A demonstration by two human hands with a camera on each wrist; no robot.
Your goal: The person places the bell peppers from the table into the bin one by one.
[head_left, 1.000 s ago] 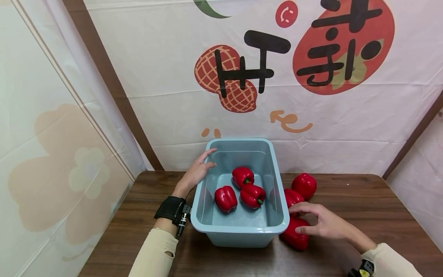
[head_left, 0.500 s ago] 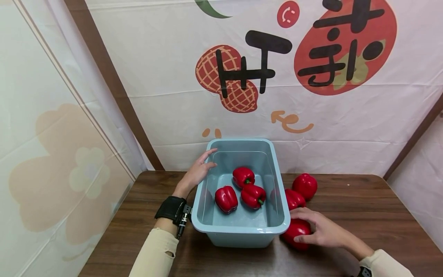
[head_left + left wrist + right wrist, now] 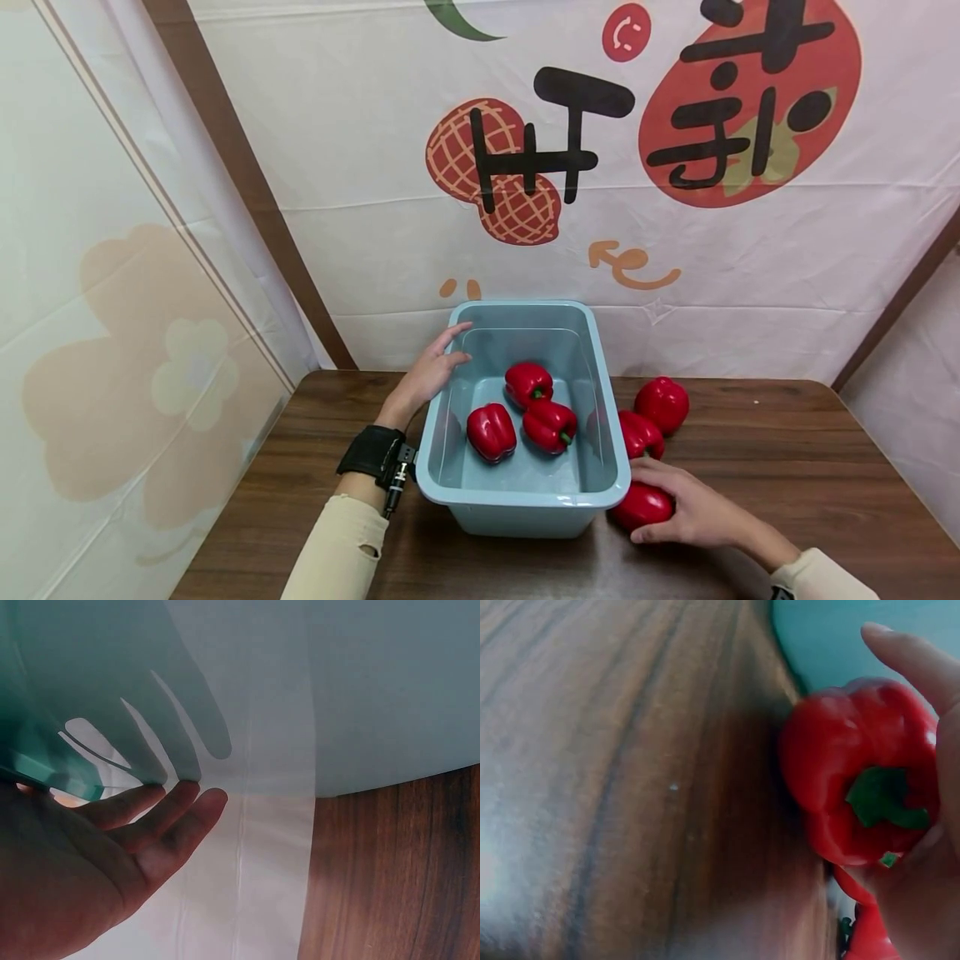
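Note:
A light blue bin [image 3: 525,500] stands on the table with three red peppers inside, one at its left [image 3: 491,432]. At the bin's left rim is the left hand [image 3: 429,375]; its fingers, fairly straight, touch the outer wall [image 3: 262,690] in the left wrist view, where the hand [image 3: 112,862] shows from the palm side. Right of the bin, the right hand [image 3: 697,508] holds the nearest red pepper [image 3: 643,505], thumb in front and fingers over the far side. In the right wrist view this pepper [image 3: 825,750] shows its green stem beside the hand [image 3: 922,892].
Two more red peppers, one near the bin [image 3: 639,433] and one farther back [image 3: 663,405], lie beyond the right hand. The wooden table [image 3: 787,450] ends at a printed cloth backdrop [image 3: 375,233]. Another cloth [image 3: 97,333] hangs at the left.
The right hand has come nearer the table's front edge and closed round the nearest pepper, which has turned slightly. The left hand and the bin have stayed in place.

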